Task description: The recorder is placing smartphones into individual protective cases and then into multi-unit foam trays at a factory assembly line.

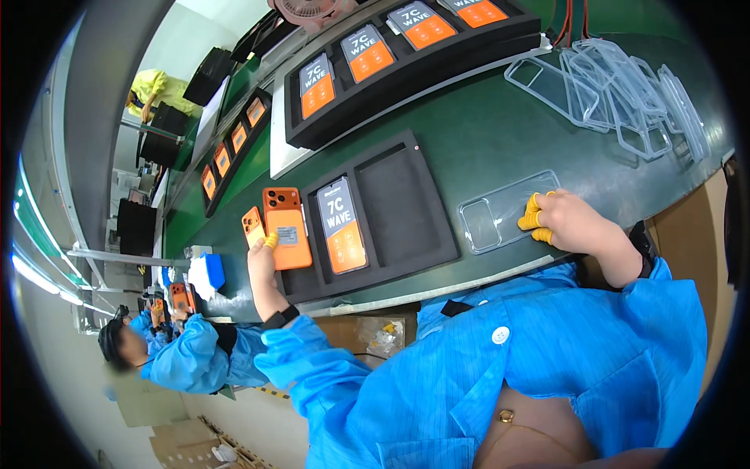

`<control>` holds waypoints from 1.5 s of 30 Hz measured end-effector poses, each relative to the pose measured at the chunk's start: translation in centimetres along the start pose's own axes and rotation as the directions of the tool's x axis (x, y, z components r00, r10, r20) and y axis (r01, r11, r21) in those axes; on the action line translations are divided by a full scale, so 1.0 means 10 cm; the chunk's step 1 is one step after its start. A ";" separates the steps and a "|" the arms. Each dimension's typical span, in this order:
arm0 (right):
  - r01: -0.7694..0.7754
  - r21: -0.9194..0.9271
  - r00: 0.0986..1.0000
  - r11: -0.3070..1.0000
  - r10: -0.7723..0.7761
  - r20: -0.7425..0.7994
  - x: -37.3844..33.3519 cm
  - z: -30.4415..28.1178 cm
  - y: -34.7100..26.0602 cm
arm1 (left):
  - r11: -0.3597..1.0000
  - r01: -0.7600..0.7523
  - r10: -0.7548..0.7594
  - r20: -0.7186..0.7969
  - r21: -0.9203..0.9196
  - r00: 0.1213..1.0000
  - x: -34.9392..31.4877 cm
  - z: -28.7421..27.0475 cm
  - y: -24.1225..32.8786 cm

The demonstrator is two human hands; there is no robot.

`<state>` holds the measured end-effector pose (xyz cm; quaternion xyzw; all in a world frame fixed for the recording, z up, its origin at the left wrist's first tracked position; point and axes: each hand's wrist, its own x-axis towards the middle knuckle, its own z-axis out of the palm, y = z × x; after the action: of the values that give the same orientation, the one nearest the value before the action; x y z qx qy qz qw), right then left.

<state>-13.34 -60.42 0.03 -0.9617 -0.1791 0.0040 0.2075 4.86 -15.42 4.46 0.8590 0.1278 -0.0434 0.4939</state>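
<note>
Tray [410, 207] left of phone case [500, 205]

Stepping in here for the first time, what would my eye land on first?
Probably the bright orange phones at the left hand, by the left end of an open black tray. Next, the right hand, its fingers in yellow covers, touching a clear phone case on the green bench. Then the jumbled heap of clear cases at upper right.
</note>
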 end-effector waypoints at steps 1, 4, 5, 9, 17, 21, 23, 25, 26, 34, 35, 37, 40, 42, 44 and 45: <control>-0.013 0.016 1.000 1.000 0.013 0.018 -0.02 0.02 -0.01 | 0.988 -0.084 0.082 -0.023 -0.128 0.996 -0.08 0.04 0.04; -0.010 0.234 0.997 0.972 0.027 -0.073 0.04 -0.17 -0.09 | 0.884 -0.214 0.235 -0.001 -0.415 0.972 -0.47 0.50 0.40; -0.021 0.395 0.987 0.919 0.081 -0.136 0.09 -0.22 -0.15 | 0.785 -0.238 0.301 0.016 -0.573 0.954 -0.67 0.72 0.48; 0.116 0.917 0.904 0.382 0.343 -0.257 0.54 0.17 -0.27 | 0.709 -0.171 0.428 0.225 -0.684 0.875 -1.16 1.72 0.55; 0.196 0.565 0.727 0.802 0.268 -0.633 0.28 -0.22 -0.07 | 0.422 -0.866 0.746 0.439 0.268 0.500 -1.31 2.11 0.50; 0.283 0.043 0.911 0.958 -0.254 -0.325 0.13 -0.21 -0.08 | 0.382 -0.875 0.721 0.497 0.296 0.483 -1.36 2.14 0.45; 0.186 -0.042 0.982 0.982 -0.184 0.041 0.15 -0.10 -0.11 | 0.310 -0.883 0.693 0.552 0.353 0.464 -1.36 2.18 0.43; 0.074 -0.077 0.997 0.994 -0.075 -0.019 0.17 0.01 -0.05 | 0.337 -0.868 0.699 0.521 0.364 0.490 -1.37 2.20 0.48; -0.043 -0.102 0.996 0.994 0.035 -0.083 0.18 0.04 -0.02 | 0.377 -0.861 0.693 0.513 0.342 0.506 -1.37 2.21 0.50; -0.007 0.180 1.000 0.984 0.007 -0.004 0.40 -0.06 0.04 | 0.376 -0.915 0.866 0.295 0.146 0.403 -1.50 2.01 0.57; -0.002 0.179 1.000 0.984 0.003 -0.007 0.40 -0.09 0.03 | 0.373 -0.916 0.868 0.292 0.149 0.401 -1.51 2.00 0.56; 0.077 0.247 0.995 0.966 -0.089 0.039 0.39 -0.14 0.00 | 0.510 -0.845 0.851 0.232 -0.159 0.470 -1.50 1.97 0.54; 0.038 0.238 0.992 0.971 -0.008 -0.126 0.34 -0.07 -0.14 | 0.589 -0.669 0.799 0.203 -0.453 0.566 -1.44 1.97 0.48; -0.012 0.239 0.954 0.971 0.082 -0.288 0.33 -0.07 -0.16 | 0.653 -0.531 0.733 0.272 -0.541 0.624 -1.44 1.96 0.46; -0.031 0.203 0.928 0.979 0.104 -0.357 0.32 -0.05 -0.20 | 0.717 -0.476 0.681 0.366 -0.510 0.634 -1.56 2.02 0.45; -0.056 0.169 0.898 0.984 0.124 -0.423 0.32 -0.03 -0.22 | 0.748 -0.449 0.650 0.402 -0.489 0.645 -1.61 2.04 0.46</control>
<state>-11.13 -57.52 1.38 -0.9271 -0.0831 -0.1858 0.3147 -8.38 -38.02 1.16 0.7048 -0.2856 -0.1102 0.6400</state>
